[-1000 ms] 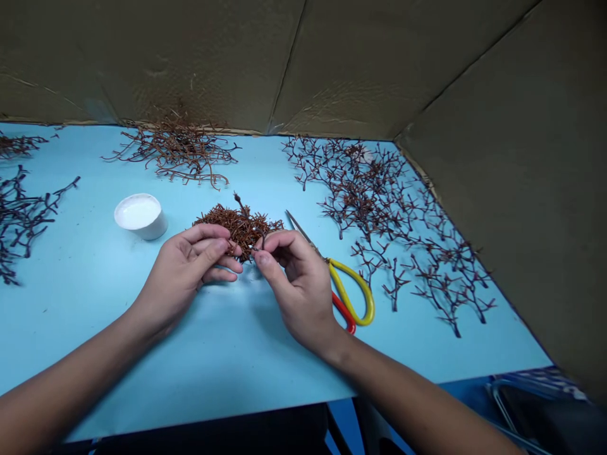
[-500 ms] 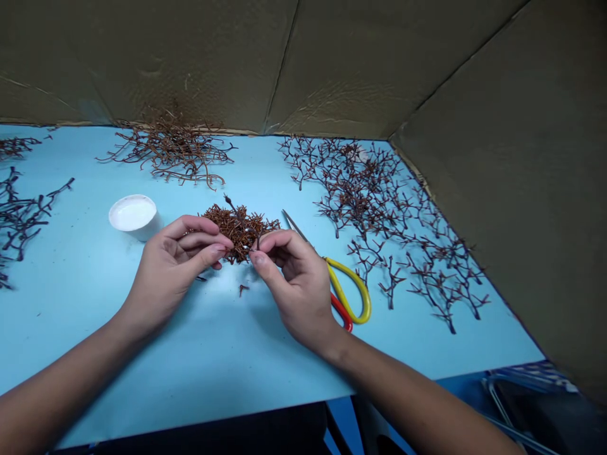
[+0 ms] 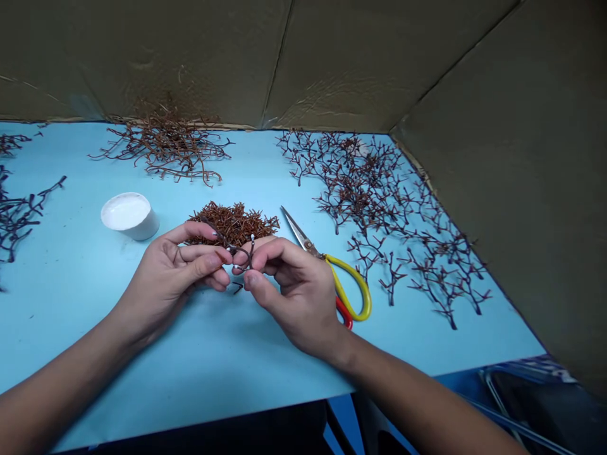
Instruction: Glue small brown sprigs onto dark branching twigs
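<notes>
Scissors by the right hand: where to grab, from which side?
Take the yellow handle loop of the scissors from the right, the side away from the right hand. It curves out bare on the blue surface, while the red loop sits tight against it and the narrow blades point far left, giving little to hold.

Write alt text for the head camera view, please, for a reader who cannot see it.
The left hand and right hand hold a dark twig above a heap of brown twigs on a blue table, with scissors to the right and a white cup to the left.
</notes>
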`<state>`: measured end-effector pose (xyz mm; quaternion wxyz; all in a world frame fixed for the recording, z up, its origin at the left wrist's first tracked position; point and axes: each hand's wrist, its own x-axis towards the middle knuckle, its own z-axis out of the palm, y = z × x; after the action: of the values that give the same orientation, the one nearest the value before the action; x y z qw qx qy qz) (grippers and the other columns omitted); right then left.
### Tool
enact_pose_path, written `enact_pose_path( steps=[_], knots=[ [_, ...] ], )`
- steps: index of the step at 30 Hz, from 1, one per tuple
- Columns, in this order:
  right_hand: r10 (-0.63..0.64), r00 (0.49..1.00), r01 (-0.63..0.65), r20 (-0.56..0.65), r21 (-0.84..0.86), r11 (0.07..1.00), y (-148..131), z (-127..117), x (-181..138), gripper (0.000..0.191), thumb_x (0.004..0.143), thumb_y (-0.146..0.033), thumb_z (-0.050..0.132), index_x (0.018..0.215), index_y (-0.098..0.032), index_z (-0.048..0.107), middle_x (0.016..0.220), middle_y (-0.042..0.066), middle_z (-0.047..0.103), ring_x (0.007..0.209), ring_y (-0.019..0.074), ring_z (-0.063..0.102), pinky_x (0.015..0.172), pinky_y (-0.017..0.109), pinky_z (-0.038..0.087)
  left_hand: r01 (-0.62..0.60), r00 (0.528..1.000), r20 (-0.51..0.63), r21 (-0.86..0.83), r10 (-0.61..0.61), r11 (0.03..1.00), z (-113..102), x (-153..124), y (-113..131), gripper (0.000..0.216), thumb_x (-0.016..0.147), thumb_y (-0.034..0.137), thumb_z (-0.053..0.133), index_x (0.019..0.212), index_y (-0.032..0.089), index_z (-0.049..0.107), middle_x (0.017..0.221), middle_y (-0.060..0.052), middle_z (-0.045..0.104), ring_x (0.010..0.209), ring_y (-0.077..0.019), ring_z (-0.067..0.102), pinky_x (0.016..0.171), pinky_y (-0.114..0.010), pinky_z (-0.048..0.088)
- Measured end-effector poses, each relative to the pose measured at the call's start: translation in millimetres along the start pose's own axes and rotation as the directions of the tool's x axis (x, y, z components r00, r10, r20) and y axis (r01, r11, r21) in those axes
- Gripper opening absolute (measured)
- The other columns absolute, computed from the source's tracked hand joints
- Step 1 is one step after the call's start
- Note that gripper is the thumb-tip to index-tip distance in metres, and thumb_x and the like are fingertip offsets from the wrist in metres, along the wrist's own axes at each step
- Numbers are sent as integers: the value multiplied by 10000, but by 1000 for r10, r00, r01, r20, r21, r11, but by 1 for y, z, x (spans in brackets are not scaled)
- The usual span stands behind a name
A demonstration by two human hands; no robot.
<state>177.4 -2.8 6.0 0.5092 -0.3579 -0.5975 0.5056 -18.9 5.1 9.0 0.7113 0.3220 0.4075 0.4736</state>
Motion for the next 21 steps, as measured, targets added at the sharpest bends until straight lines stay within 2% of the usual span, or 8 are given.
enact_pose_path(
  steps=[6,13,21],
  knots=[
    [12,1000,-12,-3,7,1000,0,1,0,105,930,-204,771,894,-233,677,1010,51,724,931,166,715,778,294,643,14,999,-31,27,-14,1000,2,-2,-2,334,817,249,947,1023,175,695,750,-30,822,596,-127,755,658,-184,634],
    [32,999,-32,3,5,999,-2,1,0,103,912,-215,784,894,-229,684,1014,62,726,919,173,718,763,300,674,21,998,-52,79,-17,997,1,-3,-3,388,792,291,965,1084,175,738,707,-16,806,596,-150,757,676,-219,636],
    [4,1000,-4,6,-58,998,-3,0,1,103,916,-187,766,879,-225,678,998,61,730,905,168,723,725,280,666,3,999,-40,153,3,988,0,-3,-2,368,825,306,941,1116,187,749,674,-3,787,649,-142,767,717,-203,623]
  ],
)
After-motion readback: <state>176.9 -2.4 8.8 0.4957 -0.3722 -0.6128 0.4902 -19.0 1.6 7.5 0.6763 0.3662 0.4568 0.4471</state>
